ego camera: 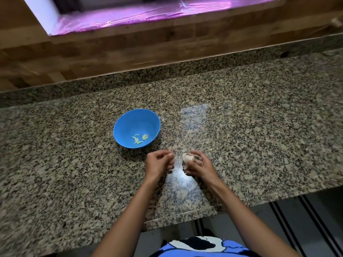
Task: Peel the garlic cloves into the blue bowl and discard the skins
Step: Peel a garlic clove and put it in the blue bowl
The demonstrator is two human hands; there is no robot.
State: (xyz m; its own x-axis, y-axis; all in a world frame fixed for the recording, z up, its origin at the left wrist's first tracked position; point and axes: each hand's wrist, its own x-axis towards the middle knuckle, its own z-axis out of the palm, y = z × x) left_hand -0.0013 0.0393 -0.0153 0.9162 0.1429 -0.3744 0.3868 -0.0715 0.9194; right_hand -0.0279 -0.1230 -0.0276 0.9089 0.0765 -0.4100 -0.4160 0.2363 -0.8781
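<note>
A blue printed shirt (200, 246) fills the bottom edge. Beyond it, over the granite table (259, 127), the right hand (199, 166) curls round a garlic bulb (187, 158). Just beside it, the left hand (158, 164) pinches a pale scrap (171, 154), too blurred to name. The blue bowl (118, 127), near the left hand, holds peeled cloves (139, 139).

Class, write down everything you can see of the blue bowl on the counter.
The blue bowl is round, smooth and plastic-looking, standing upright and open on the speckled granite counter. A few pale peeled garlic pieces lie at its bottom, toward the near side. It sits beyond the left hand and right hand; neither touches it.
</note>
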